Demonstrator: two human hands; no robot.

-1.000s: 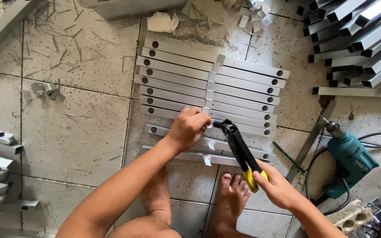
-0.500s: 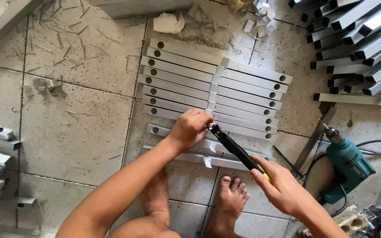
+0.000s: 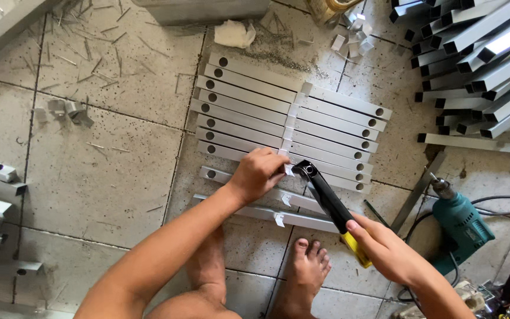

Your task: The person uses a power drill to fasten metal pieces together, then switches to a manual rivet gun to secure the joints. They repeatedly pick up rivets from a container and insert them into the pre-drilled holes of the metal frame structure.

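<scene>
**A:** What takes up most of the view?

**B:** A grey tiled floor strewn with metal shavings. At its centre lies a row of flat grey metal slats with round holes at their ends. At two o'clock is a stack of long grey metal channels, and at four o'clock a teal electric drill.

**A:** And the hands?

**B:** The left hand presses on the nearest slats, fingers curled down onto a small white tab at the middle joint. The right hand, at five o'clock, has its fingers wrapped around the yellow handle of a black hand riveter, whose head touches the slats just beside the left fingertips. A bare foot rests at six o'clock.
</scene>
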